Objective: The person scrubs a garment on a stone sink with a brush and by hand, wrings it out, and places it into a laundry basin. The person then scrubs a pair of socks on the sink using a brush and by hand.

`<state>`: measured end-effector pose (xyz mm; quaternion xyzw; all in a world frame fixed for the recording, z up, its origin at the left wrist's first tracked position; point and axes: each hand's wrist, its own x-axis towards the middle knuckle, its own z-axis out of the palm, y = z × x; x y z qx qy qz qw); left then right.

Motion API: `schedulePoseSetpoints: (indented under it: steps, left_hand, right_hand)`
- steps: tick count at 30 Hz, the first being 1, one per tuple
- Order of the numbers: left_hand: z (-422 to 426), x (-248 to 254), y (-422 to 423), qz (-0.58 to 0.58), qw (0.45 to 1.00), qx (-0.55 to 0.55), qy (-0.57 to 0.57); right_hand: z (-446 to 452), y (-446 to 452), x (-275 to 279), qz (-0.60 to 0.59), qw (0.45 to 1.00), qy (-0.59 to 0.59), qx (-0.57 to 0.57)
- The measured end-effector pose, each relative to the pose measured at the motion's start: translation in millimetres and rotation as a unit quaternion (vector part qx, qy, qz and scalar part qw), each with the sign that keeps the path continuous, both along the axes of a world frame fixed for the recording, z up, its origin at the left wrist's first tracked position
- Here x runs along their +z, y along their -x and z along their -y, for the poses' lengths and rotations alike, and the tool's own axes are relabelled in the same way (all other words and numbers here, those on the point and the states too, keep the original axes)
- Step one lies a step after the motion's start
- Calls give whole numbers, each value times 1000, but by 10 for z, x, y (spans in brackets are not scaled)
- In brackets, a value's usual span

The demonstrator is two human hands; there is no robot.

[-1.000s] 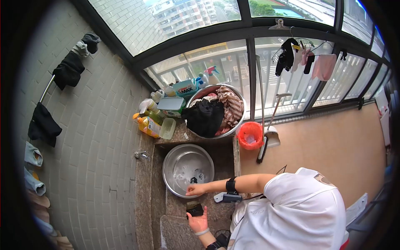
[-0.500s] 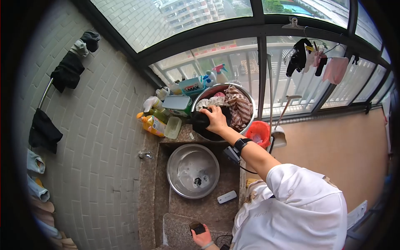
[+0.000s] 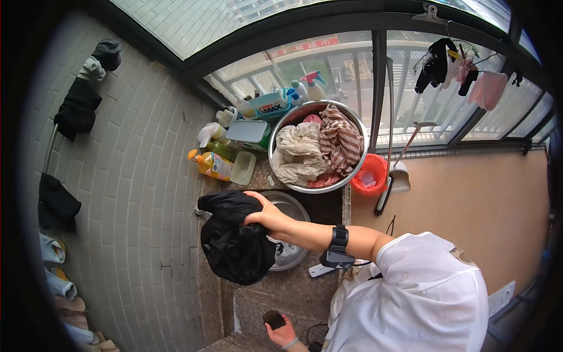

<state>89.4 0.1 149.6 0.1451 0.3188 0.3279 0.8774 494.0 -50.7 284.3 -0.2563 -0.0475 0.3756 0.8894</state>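
Note:
My right hand (image 3: 267, 217) is closed on a bunched black garment (image 3: 237, 246), which hangs over the left part of the sink. The garment partly covers a metal basin (image 3: 299, 205) with some suds and a small dark thing inside. Lower down, my left hand (image 3: 284, 333) holds a small dark flat object (image 3: 273, 319) over the stone ledge. Behind the sink, a large metal basin (image 3: 365, 146) holds cream, brown-striped and pink cloth. A white object (image 3: 320, 270) lies beside the lower basin, below my right forearm.
Detergent bottles, including an orange one (image 3: 211, 165), and a green tub (image 3: 249, 134) stand left of the large basin. A red bin (image 3: 370, 175), a broom (image 3: 384, 196) and a dustpan (image 3: 400, 178) are at its right. Laundry hangs by the wall and windows.
My right hand has lifted the black garment out of the large basin and brought it down over the sink, uncovering the cream cloth. My left hand keeps the small dark object.

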Motion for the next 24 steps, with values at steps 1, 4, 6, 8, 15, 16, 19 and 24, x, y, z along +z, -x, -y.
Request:
schedulePoseSetpoints:
  steps: [1,4,6,8,15,16,19,24]
  left_hand:
    - [40,71,9,102,993,-52,33]
    - [114,29,170,76,997,-13,18]
    - [179,11,247,81,997,-7,14]
    - [231,20,302,74,997,-1,5]
    - [128,-237,401,-17,996,83,-1]
    - [130,-194,333,-13,997,81,1]
    - [114,-100,127,1,999,55,0]
    - [123,-7,-108,52,997,61,19]
  right_hand:
    - [70,-58,62,-37,999,-15,27]
    - [346,-329,233,41,998,-7,-40]
    - [619,-596,390,93,991,-11,-99]
    - [937,-921,578,142,979,-2,-146]
    - [1619,-2225,1105,357,840,122,-390]
    - [1647,-2490,1032,406,794,158,-423]
    - [1697,-2956,914,619,534,285,-500]
    - [1548,-3377,254,711,501,364,-333]
